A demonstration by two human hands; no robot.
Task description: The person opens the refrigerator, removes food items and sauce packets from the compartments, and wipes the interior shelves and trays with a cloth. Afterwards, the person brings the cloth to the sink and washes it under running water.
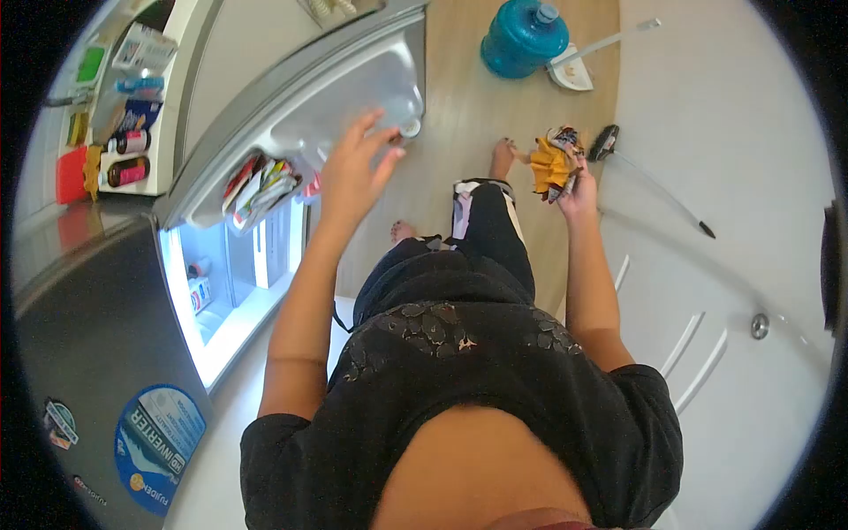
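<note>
My right hand [579,190] is closed around a crumpled bundle of yellow and brown wrappers [553,166], held out over the floor. My left hand [356,168] has its fingers apart and holds nothing. It is raised in front of the inner side of the open fridge door [305,110]. Colourful packets [262,190] fill a bin on that door, to the left of my left hand. Below the door, the lit fridge interior [221,274] shows a few items.
A blue water jug [524,40] stands on the floor ahead, beside a white dustpan [572,72]. A brush with a long handle [658,184] leans at the right, near a white door [707,300]. Shelves with bottles and packs [131,157] are at the upper left.
</note>
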